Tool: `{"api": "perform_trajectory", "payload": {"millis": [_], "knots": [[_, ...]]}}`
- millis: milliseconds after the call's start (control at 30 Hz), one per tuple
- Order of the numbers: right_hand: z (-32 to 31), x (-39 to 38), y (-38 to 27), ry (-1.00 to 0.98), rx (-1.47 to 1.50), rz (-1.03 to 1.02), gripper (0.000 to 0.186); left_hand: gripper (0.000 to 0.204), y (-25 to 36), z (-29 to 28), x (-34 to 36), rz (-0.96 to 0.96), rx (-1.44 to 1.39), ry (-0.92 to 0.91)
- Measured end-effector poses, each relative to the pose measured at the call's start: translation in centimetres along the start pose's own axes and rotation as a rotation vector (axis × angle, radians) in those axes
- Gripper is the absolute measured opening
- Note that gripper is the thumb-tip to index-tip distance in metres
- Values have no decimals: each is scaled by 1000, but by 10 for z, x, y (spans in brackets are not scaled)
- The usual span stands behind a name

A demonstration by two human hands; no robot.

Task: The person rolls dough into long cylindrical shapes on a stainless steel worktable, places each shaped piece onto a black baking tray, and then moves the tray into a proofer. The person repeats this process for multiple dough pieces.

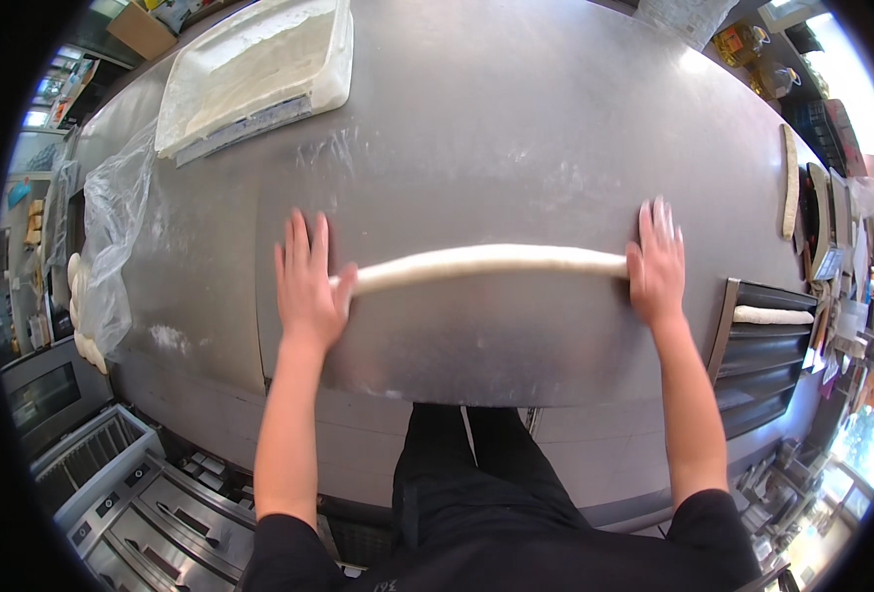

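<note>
In the middle of the frame, a dough rope (496,259) lies on the table (456,148), its ends at your open left hand (308,286) and open right hand (661,271), where light, matched pressure should keep it even.

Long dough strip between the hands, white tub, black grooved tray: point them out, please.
Long dough strip (496,259), head view: middle of its length.
White tub (340,54), head view: right-hand wall.
Black grooved tray (760,358), head view: a bare groove.

Long dough rope (486,259) — left hand (306,288), right hand (660,271) at its ends, steel table (496,340), white tub (334,69)
</note>
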State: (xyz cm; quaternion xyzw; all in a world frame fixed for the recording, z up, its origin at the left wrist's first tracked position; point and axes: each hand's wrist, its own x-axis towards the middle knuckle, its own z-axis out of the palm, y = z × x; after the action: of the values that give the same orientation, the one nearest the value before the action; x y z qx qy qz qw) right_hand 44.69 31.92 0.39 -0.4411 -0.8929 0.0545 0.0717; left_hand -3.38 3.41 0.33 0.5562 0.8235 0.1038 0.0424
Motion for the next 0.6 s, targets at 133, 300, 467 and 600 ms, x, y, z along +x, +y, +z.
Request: {"api": "perform_trajectory", "payload": {"millis": [133, 300, 467, 600], "knots": [[-15, -127, -14, -98, 76, 39, 83, 101, 28, -5, -134, 39, -45, -63], [-24, -179, -22, -172, 46, 90, 90, 100, 33, -13, -207, 33, 19, -211], [-2, -71, 10, 0, 72, 60, 91, 97, -2, 3, -93, -11, 15, -94], [13, 36, 35, 75, 30, 138, 82, 95, -23, 12, 26, -75, -15, 151]]}}
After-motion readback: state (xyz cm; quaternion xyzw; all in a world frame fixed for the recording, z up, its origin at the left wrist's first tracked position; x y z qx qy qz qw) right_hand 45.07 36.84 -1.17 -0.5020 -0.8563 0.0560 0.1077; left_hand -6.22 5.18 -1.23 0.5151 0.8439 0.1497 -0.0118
